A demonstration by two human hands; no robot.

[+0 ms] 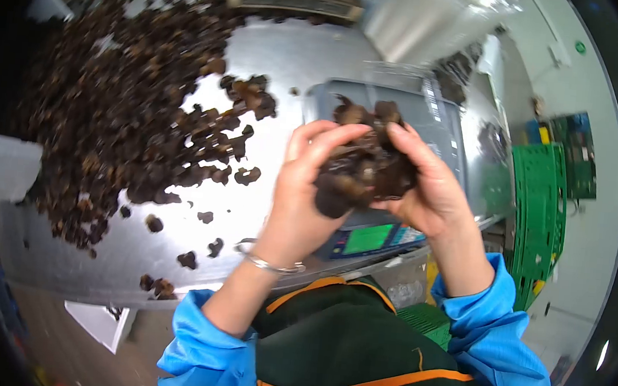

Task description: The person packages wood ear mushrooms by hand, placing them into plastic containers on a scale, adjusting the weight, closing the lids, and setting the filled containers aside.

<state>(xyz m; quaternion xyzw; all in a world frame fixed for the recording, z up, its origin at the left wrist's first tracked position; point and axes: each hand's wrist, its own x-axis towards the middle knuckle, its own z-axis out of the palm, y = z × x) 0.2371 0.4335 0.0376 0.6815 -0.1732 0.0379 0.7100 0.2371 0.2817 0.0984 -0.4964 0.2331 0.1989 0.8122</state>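
Between my two hands is a clump of dark brown wood ear mushrooms [367,170], glossy and ruffled. My left hand [309,169] wraps its left side, with a metal bracelet on the wrist. On the other side, my right hand [434,178] grips the clump with the thumb on top. Both hands are above a weighing scale, whose green display [368,240] shows just below them. A grey tray [433,123] lies under and behind the clump; part of it is hidden by my hands. A large heap of loose wood ear mushrooms [126,96] spreads over the left of the table.
The metal table [277,58] carries a few scattered mushroom pieces [187,259] near its front edge. Clear plastic bags [420,19] stand at the back right. Green crates [535,213] are stacked at the right. A white block-like object [8,169] sits at the far left.
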